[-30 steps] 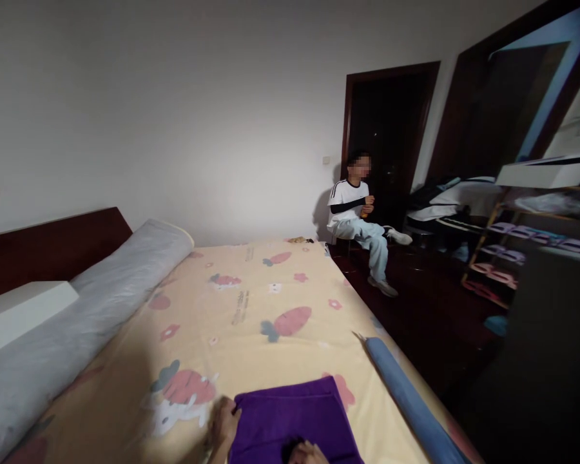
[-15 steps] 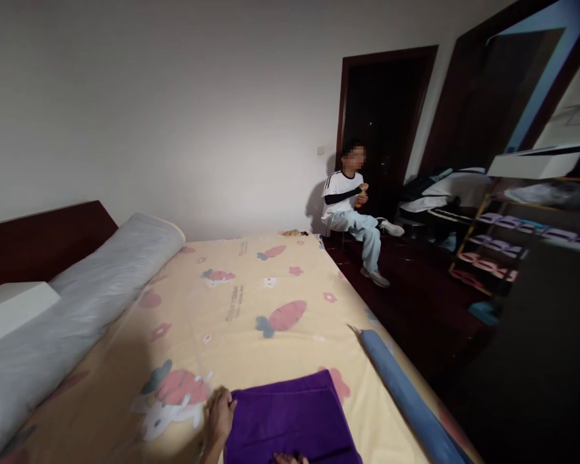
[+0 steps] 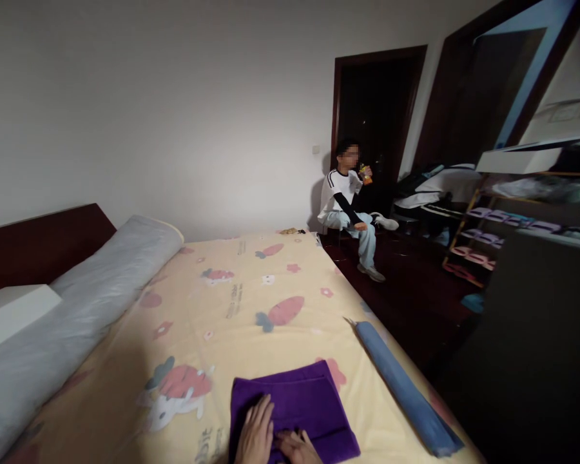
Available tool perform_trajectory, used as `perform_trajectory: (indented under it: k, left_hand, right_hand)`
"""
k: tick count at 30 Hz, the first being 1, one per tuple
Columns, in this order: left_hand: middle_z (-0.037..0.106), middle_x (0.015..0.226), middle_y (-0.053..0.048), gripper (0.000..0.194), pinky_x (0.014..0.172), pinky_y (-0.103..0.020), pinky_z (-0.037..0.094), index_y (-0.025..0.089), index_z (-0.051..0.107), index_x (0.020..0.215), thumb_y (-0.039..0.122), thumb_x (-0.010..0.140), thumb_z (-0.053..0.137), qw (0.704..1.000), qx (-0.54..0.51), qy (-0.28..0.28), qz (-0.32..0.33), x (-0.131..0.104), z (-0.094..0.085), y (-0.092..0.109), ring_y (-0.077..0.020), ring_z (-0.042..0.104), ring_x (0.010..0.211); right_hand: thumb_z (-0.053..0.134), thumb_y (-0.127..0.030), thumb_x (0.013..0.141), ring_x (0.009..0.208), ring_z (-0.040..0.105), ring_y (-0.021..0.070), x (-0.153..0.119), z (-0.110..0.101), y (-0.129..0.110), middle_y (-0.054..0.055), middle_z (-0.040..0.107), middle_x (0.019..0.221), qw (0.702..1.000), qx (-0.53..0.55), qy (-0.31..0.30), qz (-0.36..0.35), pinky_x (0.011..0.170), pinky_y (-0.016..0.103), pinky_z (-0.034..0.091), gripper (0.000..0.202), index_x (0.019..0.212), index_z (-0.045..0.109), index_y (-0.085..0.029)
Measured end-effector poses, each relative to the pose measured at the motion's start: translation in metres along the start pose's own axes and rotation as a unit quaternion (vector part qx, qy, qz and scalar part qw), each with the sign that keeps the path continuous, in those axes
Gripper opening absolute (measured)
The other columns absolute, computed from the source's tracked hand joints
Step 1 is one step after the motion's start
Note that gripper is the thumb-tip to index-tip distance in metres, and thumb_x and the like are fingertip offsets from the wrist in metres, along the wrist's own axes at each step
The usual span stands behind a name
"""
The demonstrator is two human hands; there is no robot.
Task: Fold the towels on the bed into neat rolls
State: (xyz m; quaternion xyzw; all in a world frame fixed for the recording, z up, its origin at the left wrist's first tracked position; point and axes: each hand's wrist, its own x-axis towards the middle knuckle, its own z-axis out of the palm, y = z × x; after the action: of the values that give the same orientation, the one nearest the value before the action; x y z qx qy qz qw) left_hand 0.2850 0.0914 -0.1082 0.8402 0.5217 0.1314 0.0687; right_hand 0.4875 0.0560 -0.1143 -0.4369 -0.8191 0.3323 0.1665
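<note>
A folded purple cloth [image 3: 304,399] lies on the bed near me, its far edge slightly uneven. My left hand [image 3: 257,430] rests on the cloth's left part, palm down, with the fingers stretched out and nothing gripped. Just to the right, my right hand [image 3: 297,446] is on the cloth near its front, fingers slightly bent and spread on the fabric. The lower part of both hands is cut off by the bottom of the view.
The bed [image 3: 251,354] has a yellow carrot-and-rabbit sheet. A blue rolled item [image 3: 406,390] lies along its right edge. At left are a grey rolled bundle [image 3: 91,290] and a white box [image 3: 17,312]. A person [image 3: 343,193] sits beyond, near a shoe rack [image 3: 483,238].
My left hand has moved from the cloth's left edge onto its surface, beside my right hand. The seated person has raised one hand with a small orange item and lowered the other onto a leg.
</note>
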Motion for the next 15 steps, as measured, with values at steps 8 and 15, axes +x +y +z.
perform_trajectory:
  k: [8,15]
  left_hand:
    - [0.029,0.158,0.000,0.052,0.117,-0.054,0.030,0.035,0.027,0.148,0.040,0.096,0.029,0.986,0.042,-0.088,-0.135,-0.035,-0.013,-0.005,-0.0220,0.029,0.145]
    - [0.034,0.155,-0.003,0.052,0.116,-0.052,0.033,0.030,0.030,0.148,0.034,0.096,0.031,0.991,0.089,-0.041,-0.086,-0.038,-0.037,0.002,-0.0234,0.035,0.143]
  right_hand:
    - [0.038,-0.041,0.093,0.138,0.040,0.0279,-0.032,-0.082,0.018,0.008,0.045,0.150,0.983,-0.063,0.079,0.154,0.114,0.055,0.023,0.047,0.134,0.056,-0.028]
    - [0.036,-0.039,0.094,0.140,0.038,0.0278,-0.058,-0.083,0.031,0.009,0.042,0.152,0.971,-0.100,0.136,0.170,0.114,0.053,0.026,0.048,0.136,0.055,-0.026]
